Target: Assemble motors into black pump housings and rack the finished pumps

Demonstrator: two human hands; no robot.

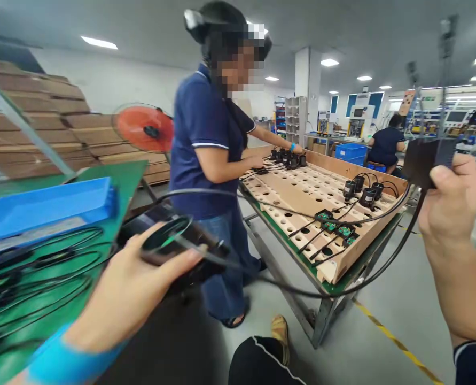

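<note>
Since black cable [321, 294] sags btwn L hand [137, 278] and R hand [450, 200], they're prob. spread so the slack clears the perforated wooden tray [297, 192]: the L, fingers half-curled round a blurred black cup-shaped housing [168, 235], is left of the tray, while the R, pinched firmly on a flat black box [420, 160], is raised to its right. Black cylinders [368, 198] stand upright on the tray, maybe steadied by its holes, w/ green circuit boards [344, 230] near its close end.
</note>
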